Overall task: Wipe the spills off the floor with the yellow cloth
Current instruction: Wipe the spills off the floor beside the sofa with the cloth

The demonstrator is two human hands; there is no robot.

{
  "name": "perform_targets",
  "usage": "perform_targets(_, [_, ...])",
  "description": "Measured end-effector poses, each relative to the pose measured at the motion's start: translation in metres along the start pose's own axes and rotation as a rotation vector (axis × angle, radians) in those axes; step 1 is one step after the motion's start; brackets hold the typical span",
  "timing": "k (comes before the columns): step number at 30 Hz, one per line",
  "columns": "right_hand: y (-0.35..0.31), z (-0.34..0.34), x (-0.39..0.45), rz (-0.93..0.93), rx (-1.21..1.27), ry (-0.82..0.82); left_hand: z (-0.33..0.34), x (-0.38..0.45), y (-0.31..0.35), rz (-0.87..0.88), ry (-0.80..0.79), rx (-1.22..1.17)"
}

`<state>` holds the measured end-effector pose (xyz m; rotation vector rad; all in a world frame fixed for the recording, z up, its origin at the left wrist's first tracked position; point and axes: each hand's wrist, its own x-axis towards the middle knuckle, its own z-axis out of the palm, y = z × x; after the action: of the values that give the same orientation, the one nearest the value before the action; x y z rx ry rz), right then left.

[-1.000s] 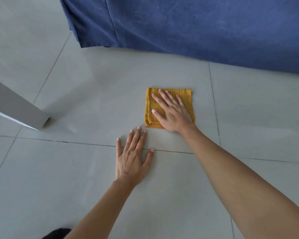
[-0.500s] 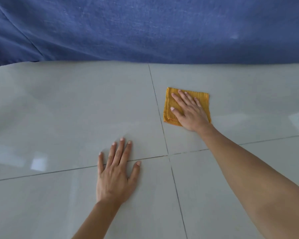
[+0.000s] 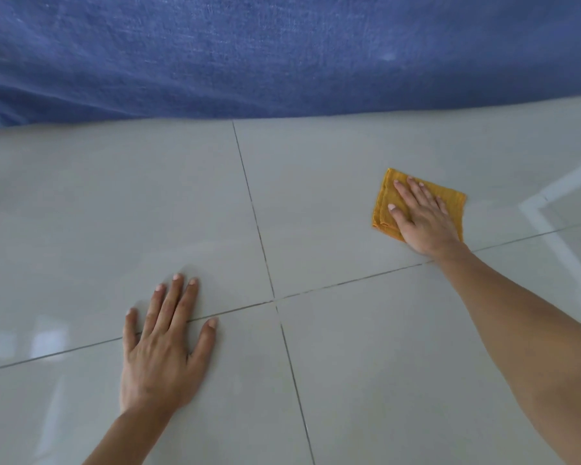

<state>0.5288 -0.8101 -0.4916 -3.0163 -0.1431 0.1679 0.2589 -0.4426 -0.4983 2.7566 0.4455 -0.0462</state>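
Observation:
A folded yellow cloth [image 3: 386, 203] lies flat on the pale grey tiled floor [image 3: 366, 364], to the right of centre. My right hand [image 3: 420, 218] presses on it, palm down, fingers spread, covering most of the cloth. My left hand [image 3: 163, 344] rests flat on the floor at lower left, fingers apart, holding nothing, across a grout line. I see no distinct spill on the tiles; the surface is glossy with reflections.
A blue fabric [image 3: 282, 52] hangs down to the floor across the whole far side. Dark grout lines cross near the middle [image 3: 275, 301]. A bright window reflection [image 3: 550, 223] shows on the tiles at far right.
My right hand has slid the cloth to the right, away from the vertical grout line. The view has swung, and my left hand stays planted on the floor.

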Motion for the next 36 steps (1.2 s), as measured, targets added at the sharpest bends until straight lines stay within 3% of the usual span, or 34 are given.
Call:
perform_targets(6, [0.000,0.004,-0.037,0.171,0.024,-0.007,-0.002,0.001,-0.003,0.018,-0.009,-0.023])
perform_targets(12, [-0.041,0.016,-0.070,0.217,0.024,-0.002,-0.015,-0.011,-0.027,0.061,-0.036,-0.048])
perform_targets(21, [-0.131,0.031,-0.089,0.080,0.000,0.008,-0.049,-0.065,-0.131,-0.059,-0.024,0.011])
perform_targets(26, [-0.181,0.038,-0.092,0.007,-0.007,-0.002,-0.065,-0.101,-0.175,-0.230,0.009,0.021])
perform_targets(36, [-0.303,0.050,-0.082,-0.170,-0.025,-0.019,-0.064,-0.110,-0.186,-0.260,0.048,-0.002])
